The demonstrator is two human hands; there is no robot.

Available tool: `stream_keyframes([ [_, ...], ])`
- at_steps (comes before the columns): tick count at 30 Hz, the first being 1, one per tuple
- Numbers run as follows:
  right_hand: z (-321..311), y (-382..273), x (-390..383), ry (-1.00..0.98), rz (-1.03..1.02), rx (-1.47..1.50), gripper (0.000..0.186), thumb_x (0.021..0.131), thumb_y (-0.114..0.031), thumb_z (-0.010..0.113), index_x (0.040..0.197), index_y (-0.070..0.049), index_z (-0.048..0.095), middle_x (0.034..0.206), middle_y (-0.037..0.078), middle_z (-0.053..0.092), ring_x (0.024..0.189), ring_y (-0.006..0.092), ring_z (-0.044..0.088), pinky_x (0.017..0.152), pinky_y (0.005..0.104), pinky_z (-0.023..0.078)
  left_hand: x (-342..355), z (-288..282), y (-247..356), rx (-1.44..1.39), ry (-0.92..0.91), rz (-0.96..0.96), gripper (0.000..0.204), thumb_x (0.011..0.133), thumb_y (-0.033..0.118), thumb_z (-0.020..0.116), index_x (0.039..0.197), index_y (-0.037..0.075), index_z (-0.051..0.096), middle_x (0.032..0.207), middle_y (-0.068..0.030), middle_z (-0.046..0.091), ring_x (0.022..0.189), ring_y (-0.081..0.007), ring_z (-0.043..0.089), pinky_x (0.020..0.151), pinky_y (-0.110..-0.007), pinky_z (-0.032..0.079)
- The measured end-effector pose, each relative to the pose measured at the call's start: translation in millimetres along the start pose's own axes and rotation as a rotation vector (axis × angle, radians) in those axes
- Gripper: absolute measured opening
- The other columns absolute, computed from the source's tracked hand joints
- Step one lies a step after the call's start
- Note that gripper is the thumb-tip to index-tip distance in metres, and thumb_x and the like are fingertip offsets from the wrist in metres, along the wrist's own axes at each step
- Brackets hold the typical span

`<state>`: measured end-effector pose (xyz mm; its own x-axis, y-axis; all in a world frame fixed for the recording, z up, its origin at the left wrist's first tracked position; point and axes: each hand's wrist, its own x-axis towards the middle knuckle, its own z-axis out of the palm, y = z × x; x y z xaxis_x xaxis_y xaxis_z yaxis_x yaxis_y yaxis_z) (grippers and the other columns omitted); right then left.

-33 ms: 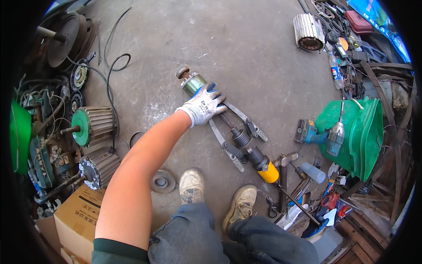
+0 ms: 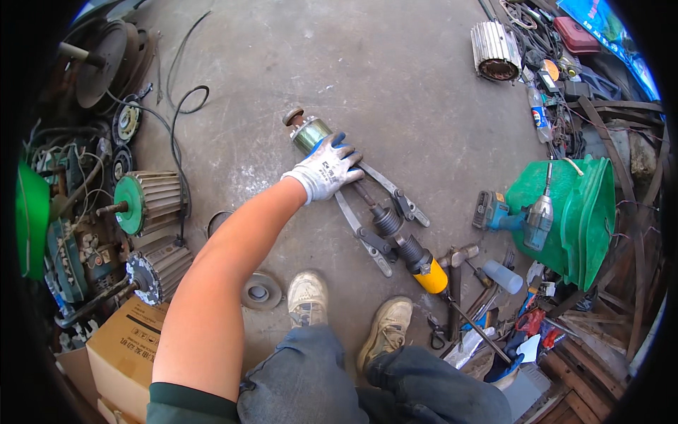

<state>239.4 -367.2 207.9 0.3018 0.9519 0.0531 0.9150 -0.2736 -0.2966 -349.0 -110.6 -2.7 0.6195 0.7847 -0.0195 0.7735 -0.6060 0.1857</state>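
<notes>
Pointing up and to the left, away from the person's shoes (image 2: 308, 300), the rotor (image 2: 311, 133) lies on the floor (image 2: 409, 78) in front of them, its knobbed tip outermost. Its long axis runs slantwise, and the puller (image 2: 431, 277) lies along much the same line: yellow body nearest the shoes, black threaded part ahead of it, two grey arms reaching up-left, one on each side of the shaft (image 2: 365, 192). From the yellow end a lever (image 2: 484, 328) slants down to the right.

The left hand (image 2: 325, 169), gloved, drapes over the rotor's near end, fingers curled around it and close to the arms' tips. Down at the lever's far end I can make out the right hand (image 2: 510, 373), gloved too and partly hidden; how tightly its fingers close there, I can't tell.

Over to the right sits a green bin (image 2: 575, 244), a drill (image 2: 522, 219) in front of its near side; I can't see what it holds. A clear bottle (image 2: 541, 119) lies beyond. At lower left is a cardboard box (image 2: 131, 346), contents hidden from me.
</notes>
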Motion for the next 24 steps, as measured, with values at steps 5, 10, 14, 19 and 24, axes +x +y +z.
stream_keyframes([
  [5, 10, 168, -39, 0.336, 0.773, 1.127, 0.021, 0.093, -0.014, 0.065, 0.110, -0.002, 0.059, 0.101, 0.009, 0.066, 0.088, 0.0220, 0.064, 0.076, 0.0359, 0.055, 18, 4, 3, -0.009, 0.031, 0.012, 0.031, 0.086, 0.020, 0.058, 0.117, 0.022, 0.064, 0.133, -0.0097, 0.058, 0.128, -0.0273, 0.051, 0.115, -0.057, 0.027],
  [10, 52, -44, 33, 0.248, 0.330, 0.821, 0.022, 0.100, -0.019, 0.053, 0.107, 0.001, 0.058, 0.102, 0.012, 0.065, 0.092, 0.0231, 0.063, 0.085, 0.0370, 0.051, 13, 1, 7, 0.009, -0.013, -0.019, 0.032, 0.086, 0.020, 0.059, 0.117, 0.021, 0.063, 0.135, -0.0099, 0.056, 0.128, -0.0280, 0.050, 0.115, -0.057, 0.028],
  [14, 60, -154, 66, 0.070, -0.044, 0.568, 0.032, 0.106, -0.024, 0.044, 0.104, 0.004, 0.057, 0.100, 0.015, 0.066, 0.093, 0.0246, 0.063, 0.090, 0.0388, 0.049, 27, -4, 9, 0.006, -0.023, -0.003, 0.034, 0.083, 0.020, 0.062, 0.118, 0.021, 0.063, 0.135, -0.0103, 0.056, 0.129, -0.0285, 0.050, 0.114, -0.058, 0.028],
  [19, 22, -87, 57, 0.152, 0.265, 0.753, 0.036, 0.104, -0.031, 0.048, 0.098, 0.001, 0.061, 0.097, 0.015, 0.068, 0.088, 0.0235, 0.064, 0.087, 0.0377, 0.049, 31, -8, 8, 0.000, 0.004, -0.002, 0.037, 0.080, 0.019, 0.064, 0.118, 0.020, 0.063, 0.135, -0.0113, 0.055, 0.128, -0.0291, 0.050, 0.114, -0.059, 0.028],
  [24, -16, 130, -1, 0.137, 0.873, 1.396, 0.025, 0.095, -0.025, 0.062, 0.103, -0.001, 0.064, 0.097, 0.011, 0.068, 0.088, 0.0255, 0.067, 0.082, 0.0400, 0.054, 35, -3, 13, -0.006, -0.002, 0.018, 0.037, 0.080, 0.020, 0.064, 0.117, 0.021, 0.063, 0.135, -0.0111, 0.055, 0.128, -0.0293, 0.051, 0.115, -0.058, 0.028],
])
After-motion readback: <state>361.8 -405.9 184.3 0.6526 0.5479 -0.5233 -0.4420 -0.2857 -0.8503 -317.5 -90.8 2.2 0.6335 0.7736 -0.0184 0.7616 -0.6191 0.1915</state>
